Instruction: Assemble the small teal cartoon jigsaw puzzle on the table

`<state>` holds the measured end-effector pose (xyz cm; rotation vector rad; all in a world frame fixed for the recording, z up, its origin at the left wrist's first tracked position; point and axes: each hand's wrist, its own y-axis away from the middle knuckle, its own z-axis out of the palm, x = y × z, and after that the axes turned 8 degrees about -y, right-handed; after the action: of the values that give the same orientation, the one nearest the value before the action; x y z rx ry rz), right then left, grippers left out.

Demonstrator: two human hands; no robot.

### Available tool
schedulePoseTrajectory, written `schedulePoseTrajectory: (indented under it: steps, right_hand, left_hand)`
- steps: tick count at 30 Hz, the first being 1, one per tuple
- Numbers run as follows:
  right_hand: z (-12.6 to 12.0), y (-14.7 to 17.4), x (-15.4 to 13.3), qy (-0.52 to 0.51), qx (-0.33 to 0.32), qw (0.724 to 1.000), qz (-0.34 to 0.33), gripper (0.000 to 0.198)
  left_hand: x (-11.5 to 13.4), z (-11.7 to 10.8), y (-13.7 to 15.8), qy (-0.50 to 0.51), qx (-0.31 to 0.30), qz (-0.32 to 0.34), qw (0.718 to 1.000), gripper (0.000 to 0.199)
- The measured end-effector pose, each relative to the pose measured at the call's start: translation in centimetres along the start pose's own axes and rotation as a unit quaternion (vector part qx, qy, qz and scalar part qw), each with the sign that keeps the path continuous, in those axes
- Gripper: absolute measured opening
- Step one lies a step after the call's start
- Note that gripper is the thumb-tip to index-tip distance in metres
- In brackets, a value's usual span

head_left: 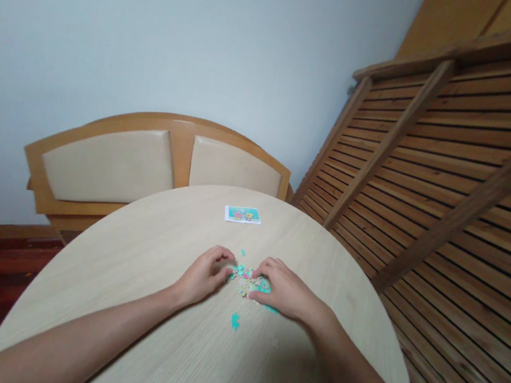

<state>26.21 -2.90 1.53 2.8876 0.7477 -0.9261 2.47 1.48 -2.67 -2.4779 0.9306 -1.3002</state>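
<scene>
Head view: your left hand and right hand rest curled on the round table, fingertips pinching at the small pile of puzzle pieces lying between them; whether either grips a piece is unclear.

A home, most likely a dining corner. A round pale wooden table fills the foreground; at 11 o'clock behind it stands a wooden bench with 2 cream padded back panels against a plain white wall. Slatted wooden panelling rises at 2 o'clock.
</scene>
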Motion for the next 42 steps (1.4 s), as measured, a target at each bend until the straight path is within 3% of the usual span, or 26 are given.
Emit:
schedulePoseTrajectory:
  steps: [5, 14, 19, 23, 30, 34, 36, 39, 41, 42]
  right_hand:
    - [-0.9, 0.6, 0.6, -0.008, -0.012, 0.999, 0.032, 0.039]
    - [1.7, -1.0, 0.6, -0.149, 0.022, 0.989, 0.005, 0.031]
    - [2.7, -1.6, -0.2, -0.294, 0.041, 0.955, 0.025, 0.027]
    - [2.5, -1.6, -0.8, -0.351, 0.039, 0.935, 0.021, 0.021]
    - [1.3, -1.6, -0.4, -0.261, 0.074, 0.963, -0.005, 0.015]
    - [0.2, -1.0, 0.1, -0.185, 0.062, 0.981, -0.012, 0.017]
    - [-0.5, -0.2, 0.8, -0.122, 0.041, 0.992, -0.018, 0.027]
    - [-1.3, 1.0, 2.1, -0.063, -0.039, 0.997, 0.022, 0.086]
    - [-1.7, 1.5, 2.7, -0.038, -0.090, 0.994, 0.056, 0.105]
    - [-1.8, 1.6, 2.8, -0.033, -0.103, 0.992, 0.063, 0.105]
  left_hand:
    - [0.0, -0.2, 0.8, -0.114, -0.089, 0.051, 0.988, 0.045]
    - [1.8, 0.2, 0.7, -0.155, -0.118, 0.117, 0.974, 0.034]
    - [1.8, 0.6, 0.5, -0.166, -0.101, 0.047, 0.980, 0.015]
    - [1.4, 0.9, 0.3, -0.151, -0.091, 0.018, 0.984, 0.017]
    - [1.5, 0.8, 0.2, -0.150, -0.056, -0.023, 0.987, 0.021]
    - [1.8, 0.5, 0.3, -0.149, -0.052, -0.003, 0.988, 0.023]
    - [1.8, 0.4, 0.5, -0.147, -0.069, 0.050, 0.985, 0.036]
    - [1.7, 0.4, 0.6, -0.153, -0.114, 0.124, 0.974, 0.054]
    - [1.5, 0.4, 0.7, -0.154, -0.125, 0.125, 0.972, 0.048]
    - [1.5, 0.5, 0.7, -0.153, -0.123, 0.118, 0.973, 0.042]
